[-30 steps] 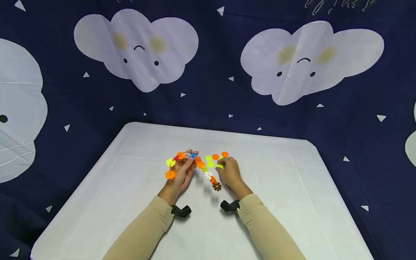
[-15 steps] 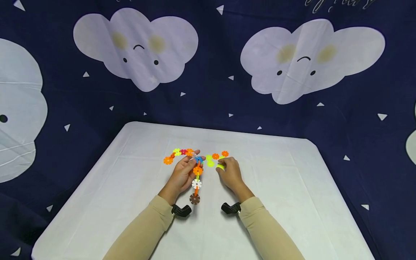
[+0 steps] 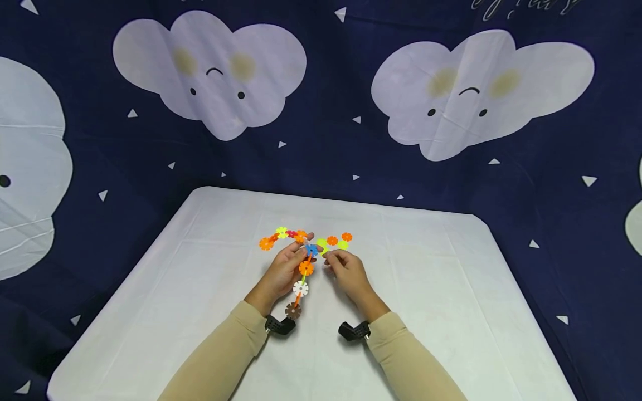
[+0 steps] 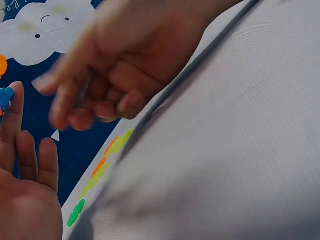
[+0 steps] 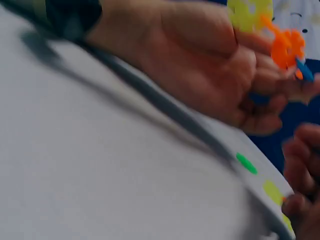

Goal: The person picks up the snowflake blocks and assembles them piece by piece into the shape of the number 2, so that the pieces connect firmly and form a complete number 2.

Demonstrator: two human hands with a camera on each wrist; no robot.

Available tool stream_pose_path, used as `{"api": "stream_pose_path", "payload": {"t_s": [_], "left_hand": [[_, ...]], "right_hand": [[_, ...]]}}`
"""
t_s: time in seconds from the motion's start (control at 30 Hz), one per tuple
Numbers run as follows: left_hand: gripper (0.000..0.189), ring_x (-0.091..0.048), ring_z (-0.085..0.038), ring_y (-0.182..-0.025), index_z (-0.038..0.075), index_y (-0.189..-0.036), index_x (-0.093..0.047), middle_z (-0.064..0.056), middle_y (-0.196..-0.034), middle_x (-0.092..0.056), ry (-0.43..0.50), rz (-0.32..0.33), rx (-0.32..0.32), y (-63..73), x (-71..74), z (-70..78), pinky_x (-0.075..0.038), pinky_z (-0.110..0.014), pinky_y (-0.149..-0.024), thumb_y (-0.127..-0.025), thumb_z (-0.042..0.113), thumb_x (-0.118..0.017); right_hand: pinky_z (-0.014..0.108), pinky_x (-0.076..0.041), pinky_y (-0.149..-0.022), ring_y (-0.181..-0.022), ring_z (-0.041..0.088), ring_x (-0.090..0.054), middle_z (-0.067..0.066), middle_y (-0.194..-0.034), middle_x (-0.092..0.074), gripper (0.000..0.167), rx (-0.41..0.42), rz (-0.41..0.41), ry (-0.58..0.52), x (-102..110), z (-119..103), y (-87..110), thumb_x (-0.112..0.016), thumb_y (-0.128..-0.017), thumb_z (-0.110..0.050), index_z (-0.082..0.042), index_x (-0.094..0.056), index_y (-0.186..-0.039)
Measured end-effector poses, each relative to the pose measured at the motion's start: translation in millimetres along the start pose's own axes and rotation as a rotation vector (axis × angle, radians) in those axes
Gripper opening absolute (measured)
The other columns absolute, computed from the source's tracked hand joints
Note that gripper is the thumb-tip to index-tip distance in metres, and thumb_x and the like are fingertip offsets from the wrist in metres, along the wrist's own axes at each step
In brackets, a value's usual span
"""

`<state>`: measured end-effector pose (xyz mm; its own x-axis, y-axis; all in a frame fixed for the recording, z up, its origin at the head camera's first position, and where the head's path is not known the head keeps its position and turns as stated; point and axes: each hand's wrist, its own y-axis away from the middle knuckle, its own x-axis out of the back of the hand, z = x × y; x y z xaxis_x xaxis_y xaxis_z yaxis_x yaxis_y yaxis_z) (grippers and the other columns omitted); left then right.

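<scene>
My left hand (image 3: 283,267) pinches a chain of interlocked snowflake discs (image 3: 306,268) near its blue disc (image 3: 311,250). One end of the chain runs left to an orange disc (image 3: 266,244); the other hangs down to a brown disc (image 3: 293,310). In the right wrist view the orange part of the chain (image 5: 287,47) shows above the left fingers. My right hand (image 3: 348,273) is close by on the right, thumb and fingers bent together near the blue disc. I cannot tell whether a disc is between its fingertips.
Loose discs lie on the white table (image 3: 451,312) just beyond the hands: a yellow-green disc (image 3: 343,245), two orange ones, including the far orange disc (image 3: 346,236), and a green disc (image 4: 76,212). A dark blue curtain (image 3: 331,156) with clouds stands behind the table.
The chain has swung round in my left hand, so its brown end hangs nearer the wrist. My right hand has moved left toward it; the yellow-green disc at its fingertips no longer shows.
</scene>
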<state>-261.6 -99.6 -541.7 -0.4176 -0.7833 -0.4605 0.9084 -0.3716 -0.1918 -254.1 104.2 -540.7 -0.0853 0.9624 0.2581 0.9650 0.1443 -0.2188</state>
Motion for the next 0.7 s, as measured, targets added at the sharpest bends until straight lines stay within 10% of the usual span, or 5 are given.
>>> {"api": "stream_pose_path", "payload": {"t_s": [0.17,0.3,0.5,0.7], "left_hand": [[0.056,-0.066,-0.014,-0.113,-0.009,-0.162,-0.024,-0.009,-0.131,-0.068,-0.039,-0.069,0.025,2.2,2.6,-1.4,-0.056,-0.026,-0.095,-0.116,0.017,-0.043],[0.055,-0.066,-0.004,-0.088,-0.013,-0.158,-0.029,-0.003,-0.126,-0.073,-0.175,-0.071,0.03,2.3,4.8,-3.2,-0.054,-0.015,-0.071,-0.116,0.018,-0.044],[0.05,-0.063,-0.015,-0.12,-0.019,-0.154,-0.03,-0.024,-0.137,-0.064,-0.253,-0.118,-0.013,2.2,1.8,-5.0,-0.048,-0.025,-0.105,-0.116,0.012,-0.042],[0.049,-0.066,-0.002,-0.092,-0.01,-0.151,-0.048,-0.017,-0.134,-0.068,-0.367,0.04,-0.006,2.9,-2.2,-3.9,-0.052,-0.015,-0.085,-0.113,0.019,-0.054]], "right_hand": [[0.022,-0.047,-0.053,-0.068,0.018,-0.06,0.015,-0.086,-0.071,0.037,-0.085,-0.171,-0.311,-11,-10,9.8,-0.055,-0.113,-0.023,0.01,-0.07,-0.109],[0.022,-0.05,-0.049,-0.063,0.016,-0.062,0.012,-0.082,-0.069,0.024,-0.122,-0.239,-0.475,-17,-11,14.2,-0.059,-0.11,-0.014,0.006,-0.069,-0.101],[0.029,-0.061,-0.064,-0.069,0.017,-0.067,0.008,-0.092,-0.07,0.016,-0.13,-0.276,-0.658,-20,-9,16.8,-0.06,-0.109,-0.009,0.002,-0.071,-0.113],[0.036,-0.064,-0.078,-0.079,0.019,-0.071,0.007,-0.105,-0.072,0.022,-0.109,-0.276,-0.748,-15,-8,15.9,-0.057,-0.11,-0.006,0.007,-0.065,-0.126]]}}
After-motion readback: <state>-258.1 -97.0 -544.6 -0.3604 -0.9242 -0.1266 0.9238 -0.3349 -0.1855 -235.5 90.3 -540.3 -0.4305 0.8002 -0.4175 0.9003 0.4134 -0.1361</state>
